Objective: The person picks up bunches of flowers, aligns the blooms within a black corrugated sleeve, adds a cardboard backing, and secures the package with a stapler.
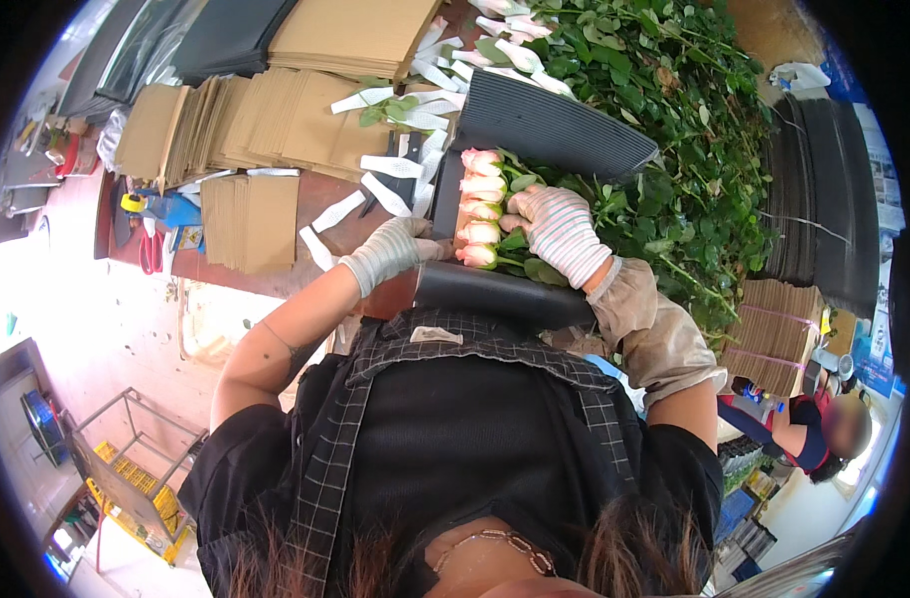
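Note:
Several pink roses (480, 209) lie in a row, heads to the left, on a black corrugated sheet whose raised flap (560, 123) stands beyond them. A near flap (500, 291) lies before my body. My left hand (401, 243), in a striped glove, is at the left edge of the sheet beside the lower rose heads; what its fingers grip cannot be told. My right hand (552, 224), in a striped glove, reaches over the stems and leaves just right of the heads, fingers bent at the greenery; its grip is partly hidden. White mesh sleeves (386, 193) lie to the left.
Cardboard stacks (305, 119) and red-handled scissors (151, 250) lie at the left. Leafy rose stems (672, 149) are heaped at the right, beside black sheets (836, 202) and bundled cardboard (773, 333). Another person (806, 433) is at the lower right.

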A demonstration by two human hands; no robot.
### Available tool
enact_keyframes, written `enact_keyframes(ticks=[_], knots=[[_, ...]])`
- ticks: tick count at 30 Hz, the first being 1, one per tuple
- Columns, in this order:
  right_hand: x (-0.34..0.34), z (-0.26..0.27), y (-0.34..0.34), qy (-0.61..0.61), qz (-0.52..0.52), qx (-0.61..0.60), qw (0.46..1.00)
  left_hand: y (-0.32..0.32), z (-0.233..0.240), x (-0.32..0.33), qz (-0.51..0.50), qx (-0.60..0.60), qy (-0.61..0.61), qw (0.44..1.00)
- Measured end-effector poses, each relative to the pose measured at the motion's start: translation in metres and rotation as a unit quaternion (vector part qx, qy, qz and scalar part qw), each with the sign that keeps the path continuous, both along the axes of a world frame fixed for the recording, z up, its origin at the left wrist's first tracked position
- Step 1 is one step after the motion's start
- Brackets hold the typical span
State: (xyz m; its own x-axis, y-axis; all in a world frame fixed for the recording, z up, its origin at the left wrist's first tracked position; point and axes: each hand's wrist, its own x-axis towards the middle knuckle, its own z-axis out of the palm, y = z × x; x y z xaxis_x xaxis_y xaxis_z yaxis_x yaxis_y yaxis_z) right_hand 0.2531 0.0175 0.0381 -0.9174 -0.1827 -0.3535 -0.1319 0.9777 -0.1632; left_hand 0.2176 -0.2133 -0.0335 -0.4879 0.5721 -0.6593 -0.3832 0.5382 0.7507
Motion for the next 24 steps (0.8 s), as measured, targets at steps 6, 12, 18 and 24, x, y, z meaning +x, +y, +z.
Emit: enact_keyframes(ticks=[6,12,18,24], knots=[[-0.004,-0.001,-0.003,-0.020,-0.003,-0.014,1.000,-0.008,-0.015,0.017,0.041,0.010,-0.019,0.999],[0.067,0.128,0.010,0.060,-0.002,-0.279,0.958,-0.083,0.000,0.100,0.102,0.202,0.040,0.973],[0.055,0.152,-0.027,-0.004,0.341,-0.295,0.893,-0.034,0.131,0.014,0.328,0.554,-0.281,0.712],[0.006,0.011,0.012,0.114,0.287,-0.112,0.945,-0.004,0.026,-0.016,0.365,0.346,-0.064,0.862]])
